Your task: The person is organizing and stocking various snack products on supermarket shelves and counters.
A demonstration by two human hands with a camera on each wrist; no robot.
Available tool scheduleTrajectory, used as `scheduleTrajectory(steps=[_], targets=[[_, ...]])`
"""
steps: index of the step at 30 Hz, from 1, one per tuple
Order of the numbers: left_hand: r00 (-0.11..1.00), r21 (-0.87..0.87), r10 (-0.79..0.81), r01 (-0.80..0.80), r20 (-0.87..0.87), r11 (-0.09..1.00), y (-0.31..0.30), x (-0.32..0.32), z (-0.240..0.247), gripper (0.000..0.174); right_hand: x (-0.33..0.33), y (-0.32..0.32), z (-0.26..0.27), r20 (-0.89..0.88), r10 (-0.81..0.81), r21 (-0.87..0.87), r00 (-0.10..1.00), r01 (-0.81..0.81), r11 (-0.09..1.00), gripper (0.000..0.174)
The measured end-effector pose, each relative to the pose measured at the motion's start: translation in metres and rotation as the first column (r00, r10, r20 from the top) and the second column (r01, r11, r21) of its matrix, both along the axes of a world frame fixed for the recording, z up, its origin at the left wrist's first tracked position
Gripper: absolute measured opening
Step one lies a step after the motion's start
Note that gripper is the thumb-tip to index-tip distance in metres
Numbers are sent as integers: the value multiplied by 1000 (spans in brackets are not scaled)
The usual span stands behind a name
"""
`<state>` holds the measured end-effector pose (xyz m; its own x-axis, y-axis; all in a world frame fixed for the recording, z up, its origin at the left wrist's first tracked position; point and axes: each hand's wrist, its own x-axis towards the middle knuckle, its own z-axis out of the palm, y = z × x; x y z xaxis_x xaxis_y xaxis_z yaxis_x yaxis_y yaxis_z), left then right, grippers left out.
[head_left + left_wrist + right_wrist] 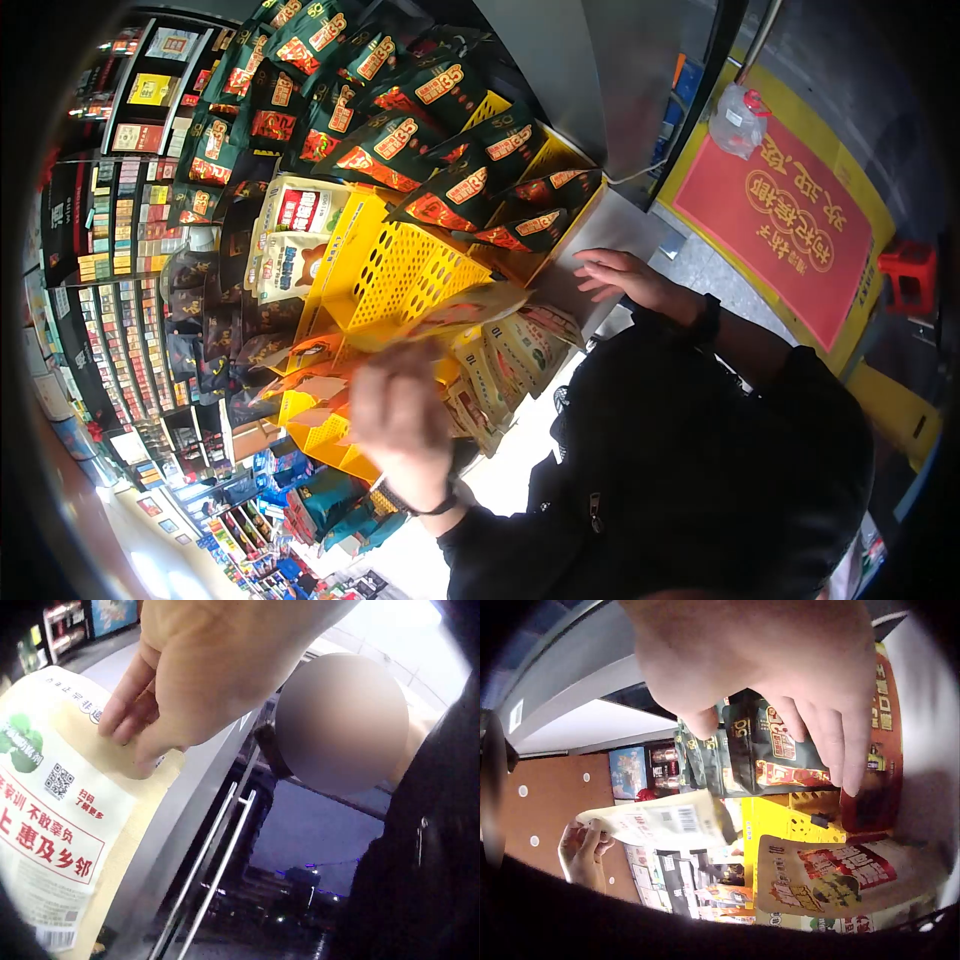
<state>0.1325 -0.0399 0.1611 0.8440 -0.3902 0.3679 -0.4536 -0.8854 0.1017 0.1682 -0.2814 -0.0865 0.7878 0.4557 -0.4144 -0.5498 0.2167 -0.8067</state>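
Left hand (400, 420): seen just below the yellow perforated display rack (395, 270), fingers pinched on a beige snack pouch (465, 310), which is held up in front of the rack's lower tier.
Dark green pouches (400, 140): hung along the rack's top.
Right hand (625, 275): fingers spread, nothing held, placed at the rack's right edge.
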Motion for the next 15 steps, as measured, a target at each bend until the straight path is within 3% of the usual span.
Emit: scheduleTrajectory(steps=[1, 4, 6, 10, 12, 13, 15], targets=[[992, 8, -65, 66, -112, 998, -8, 3, -8, 28, 0, -1, -1, -4, 10, 3, 1000, -10, 1000, 61], [951, 18, -232, 241, -205, 970, -30, 13, -46, 21, 5, -7, -15, 23, 13, -52, 1000, -12, 999, 63], [921, -27, -259, 263, -291, 964, -43, 14, -72, 22, 5, -9, -55, 163, 80, -114, 983, -62, 992, 58], [910, 3, -254, 270, -329, 963, -65, 15, -114, 25, 11, -6, -88, 183, 116, -177, 976, -83, 981, 53], [898, 12, -214, 237, -384, 971, -72, 14, -126, 28, 15, -12, -92, 271, 352, -544, 896, -159, 824, 49], [900, 53, -189, 227, -392, 973, -75, 12, -132, 30, 24, -15, -58, 151, 415, -632, 897, -235, 738, 49], [895, 74, -141, 190, -423, 979, -79, 13, -133, 29, 25, -18, -71, 203, 387, -611, 899, -193, 768, 47]])
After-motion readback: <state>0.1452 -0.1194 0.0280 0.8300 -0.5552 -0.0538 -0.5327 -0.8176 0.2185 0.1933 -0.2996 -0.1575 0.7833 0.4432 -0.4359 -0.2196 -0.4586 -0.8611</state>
